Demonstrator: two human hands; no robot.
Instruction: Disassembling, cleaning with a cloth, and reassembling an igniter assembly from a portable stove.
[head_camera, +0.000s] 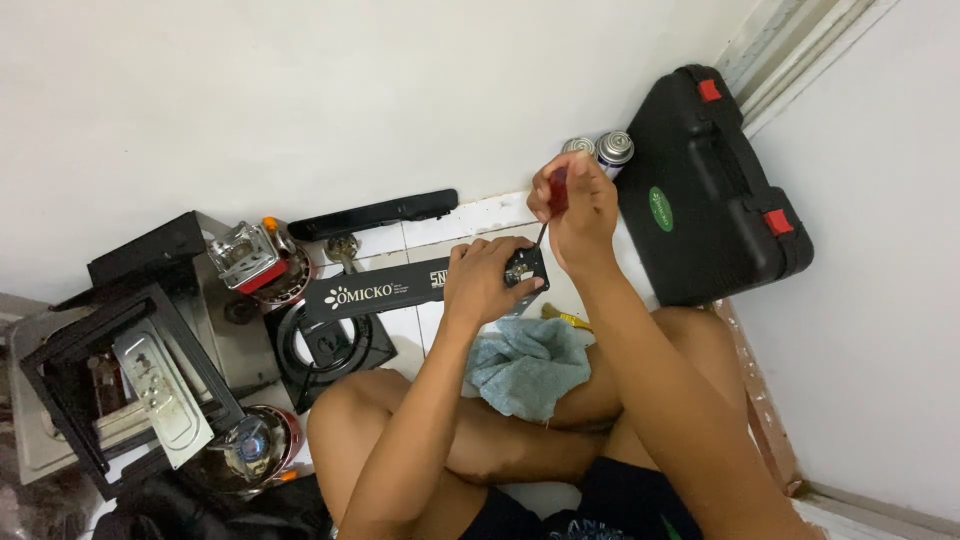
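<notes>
Here the right hand (575, 205) grips a red-handled screwdriver (552, 205) slanting down-left into the small black part (526, 268), pinched by the left hand (487, 283) just below centre frame

Head camera, looking steeply down, close over lap and floor corner.
</notes>
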